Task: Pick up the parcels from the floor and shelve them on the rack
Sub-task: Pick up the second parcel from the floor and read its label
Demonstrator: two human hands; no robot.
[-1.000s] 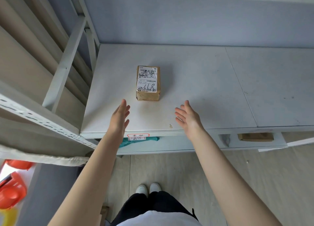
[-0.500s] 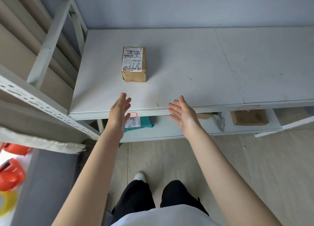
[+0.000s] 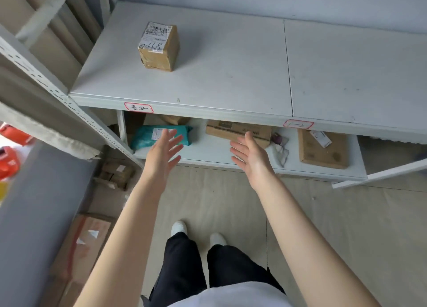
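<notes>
While one small box (image 3: pixel 159 46) sits shelved at upper centre, both hands (image 3: pixel 163 155) (image 3: pixel 251 155) hang open and empty, with floor parcels (image 3: pixel 85 244) lower left still waiting.

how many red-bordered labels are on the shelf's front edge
2: one label at the left, above the teal parcel; one label further right, above the flat brown box. More may lie beyond the frame.

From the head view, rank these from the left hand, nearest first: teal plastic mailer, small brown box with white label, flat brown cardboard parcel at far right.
1. Teal plastic mailer: lower shelf, just beyond the left hand.
2. Small brown box with white label: upper shelf.
3. Flat brown cardboard parcel: lower shelf, far right.
</notes>
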